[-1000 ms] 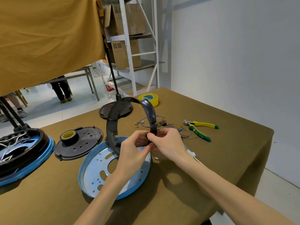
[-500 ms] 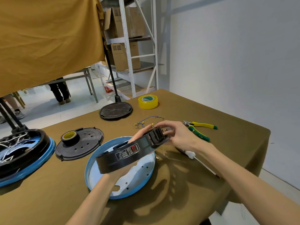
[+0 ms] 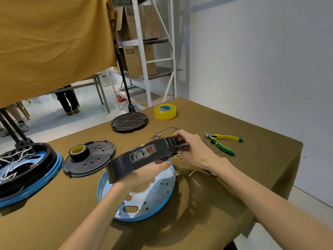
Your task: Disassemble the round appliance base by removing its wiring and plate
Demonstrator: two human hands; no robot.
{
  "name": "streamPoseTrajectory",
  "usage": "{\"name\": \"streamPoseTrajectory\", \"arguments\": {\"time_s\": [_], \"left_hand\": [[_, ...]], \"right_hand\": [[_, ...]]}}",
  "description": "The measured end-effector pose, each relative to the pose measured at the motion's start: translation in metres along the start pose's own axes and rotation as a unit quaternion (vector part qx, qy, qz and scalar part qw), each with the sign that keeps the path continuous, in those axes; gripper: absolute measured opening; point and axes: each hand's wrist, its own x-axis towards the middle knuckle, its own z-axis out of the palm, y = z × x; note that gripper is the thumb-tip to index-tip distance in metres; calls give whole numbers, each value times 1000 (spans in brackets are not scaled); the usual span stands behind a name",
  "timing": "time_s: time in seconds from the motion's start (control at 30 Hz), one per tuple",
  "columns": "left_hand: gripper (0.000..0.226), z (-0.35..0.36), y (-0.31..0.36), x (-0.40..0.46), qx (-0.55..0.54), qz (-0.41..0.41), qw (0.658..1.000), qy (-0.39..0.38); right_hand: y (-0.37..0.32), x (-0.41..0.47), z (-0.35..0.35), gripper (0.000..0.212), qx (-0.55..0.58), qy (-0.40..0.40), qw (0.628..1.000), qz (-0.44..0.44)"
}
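Black ring now flatter, between fingers

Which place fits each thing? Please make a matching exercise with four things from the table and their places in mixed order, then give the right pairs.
Things:
1. yellow tape roll
2. small black tape roll
3. green and yellow pliers
4. black ring housing

Places:
A. held in both hands above the blue plate
B. at the far edge of the table, near the shelf
C. on the black perforated disc
D. on the cloth to the right of the hands

Pairs: 1-B, 2-C, 3-D, 4-A
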Motion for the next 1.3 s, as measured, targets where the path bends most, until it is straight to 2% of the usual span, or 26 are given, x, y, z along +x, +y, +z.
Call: {"name": "streamPoseTrajectory", "arguments": {"time_s": [0.1,0.13,0.2,0.27,0.37,0.43,0.47,0.5,0.53,0.63,0.7,0.77,0.87,0.97,1.07,1.13,1.23,1.3], "left_hand": [[55,-3,6,-7,-18,135,989,51],[57,-4,4,-14,-20,168,982,80],[46,-4,-3,-27,27,225,960,165],[32,-10,-18,-39,75,280,919,267],[24,-24,-36,-54,120,341,840,404],[15,-27,-40,-62,160,327,791,491],[18,-28,-41,-63,169,291,780,527],[28,-29,-43,-64,155,237,788,546],[41,-30,-45,-64,120,174,811,545],[69,-40,-57,-66,-17,31,884,466],[68,-48,-64,-68,-74,-7,911,407],[55,-51,-72,-72,-61,-30,927,369],[40,-44,-85,-84,-30,-57,930,361],[35,-39,-93,-95,-8,-61,921,386],[43,-37,-100,-97,25,-84,909,408],[47,-35,-102,-98,-23,-84,916,393],[61,-27,-106,-102,-103,-92,906,399],[61,-23,-108,-105,-114,-82,906,400]], "right_hand": [[-2,10,5,36,26,51,998,38],[-3,11,6,35,31,54,997,51],[-4,10,7,29,70,61,991,95],[-5,9,7,17,169,53,969,174],[-11,7,6,17,254,7,930,266],[-19,7,9,19,274,-19,910,310],[-23,6,11,20,270,-33,905,327],[-25,6,13,20,263,-46,901,342],[-27,6,16,20,257,-60,898,353],[-27,3,24,23,241,-92,894,366],[-27,1,27,22,230,-115,894,366],[-29,-1,32,19,181,-127,911,347],[-30,-1,39,15,1,-113,957,267],[-31,-1,47,20,-134,-83,966,206],[-28,0,58,15,-126,-130,961,208],[-24,1,64,20,-76,-155,959,223],[-20,1,71,25,-73,-121,965,220],[-19,0,76,17,-87,-99,969,207]]}}
